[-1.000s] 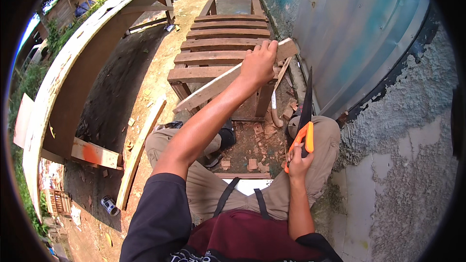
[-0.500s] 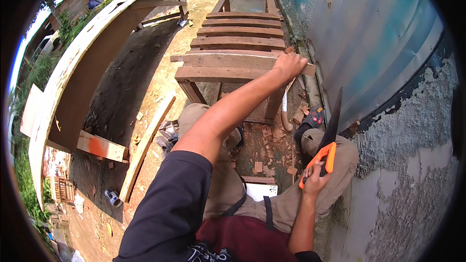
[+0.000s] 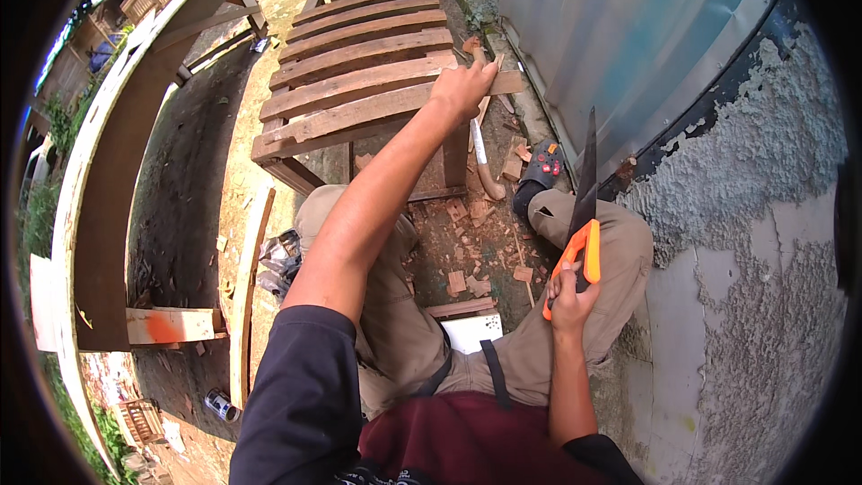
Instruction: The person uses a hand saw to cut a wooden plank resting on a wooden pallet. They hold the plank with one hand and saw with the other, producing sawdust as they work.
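Ahead of me stands a slatted wooden bench frame (image 3: 364,43), with a loose wooden slat (image 3: 359,119) lying across its near end. The slat's right end sticks out beyond the frame. My left hand (image 3: 462,90) is closed over that slat near its right end; its fingertips are partly hidden on the far side. In my right hand (image 3: 571,295) is a handsaw (image 3: 588,247) with an orange and black handle. Its dark blade points up and away, above my right knee and apart from the wood.
A corrugated metal sheet (image 3: 620,45) and a rough wall (image 3: 754,216) close off the right side. Wood offcuts (image 3: 469,284) litter the ground between my legs. A long plank (image 3: 251,296), a can (image 3: 221,405) and a large curved wooden piece (image 3: 103,216) are on the left.
The view has shifted, so the bench appears further left and nearer. The slat's left end now lies over the frame instead of jutting out past it. My right hand still holds the handsaw.
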Available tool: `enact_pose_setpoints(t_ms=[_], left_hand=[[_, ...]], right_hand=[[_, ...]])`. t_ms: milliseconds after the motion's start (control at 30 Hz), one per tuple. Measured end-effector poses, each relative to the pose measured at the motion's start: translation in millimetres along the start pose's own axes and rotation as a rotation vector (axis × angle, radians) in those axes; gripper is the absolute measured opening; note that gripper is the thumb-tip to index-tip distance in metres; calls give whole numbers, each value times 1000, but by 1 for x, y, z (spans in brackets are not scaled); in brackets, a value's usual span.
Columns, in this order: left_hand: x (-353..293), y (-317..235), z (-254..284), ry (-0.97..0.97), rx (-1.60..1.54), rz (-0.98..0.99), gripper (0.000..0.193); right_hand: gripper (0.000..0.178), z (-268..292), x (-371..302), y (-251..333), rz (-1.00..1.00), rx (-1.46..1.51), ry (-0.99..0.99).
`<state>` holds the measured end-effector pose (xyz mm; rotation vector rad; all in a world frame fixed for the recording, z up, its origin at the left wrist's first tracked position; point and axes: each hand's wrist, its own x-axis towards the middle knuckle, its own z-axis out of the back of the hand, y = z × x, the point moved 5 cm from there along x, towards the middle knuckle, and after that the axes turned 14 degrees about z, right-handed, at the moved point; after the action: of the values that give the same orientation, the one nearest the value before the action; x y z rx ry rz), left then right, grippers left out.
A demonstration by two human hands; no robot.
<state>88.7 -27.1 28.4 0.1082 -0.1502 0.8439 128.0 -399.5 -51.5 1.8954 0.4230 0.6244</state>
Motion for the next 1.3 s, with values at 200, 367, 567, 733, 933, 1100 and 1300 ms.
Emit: enact_pose_setpoints(t_ms=[200, 367, 567, 733, 933, 1100, 1300], left_hand=[[-4, 0, 2, -5, -27, -16, 75], [-2, 18, 4, -235, -150, -54, 68], [-4, 56, -7, 64, -330, 235, 65], [-21, 63, -14, -144, -183, 133, 66], [-37, 66, -3, -276, -143, 207, 70], [-54, 92, -8, -235, -243, 376, 65], [-73, 84, -6, -387, -240, 315, 59]], right_hand=[[22, -2, -1, 1, 18, -48, 13], [22, -4, -3, 2, 12, -67, 9], [16, -1, 0, 1, -3, -56, 2], [19, -7, -3, 1, -4, -5, 6], [18, 2, 1, 1, 16, -14, 3], [20, 4, 1, 1, 3, -27, -2], [21, -2, -2, 5, -11, -52, 45]])
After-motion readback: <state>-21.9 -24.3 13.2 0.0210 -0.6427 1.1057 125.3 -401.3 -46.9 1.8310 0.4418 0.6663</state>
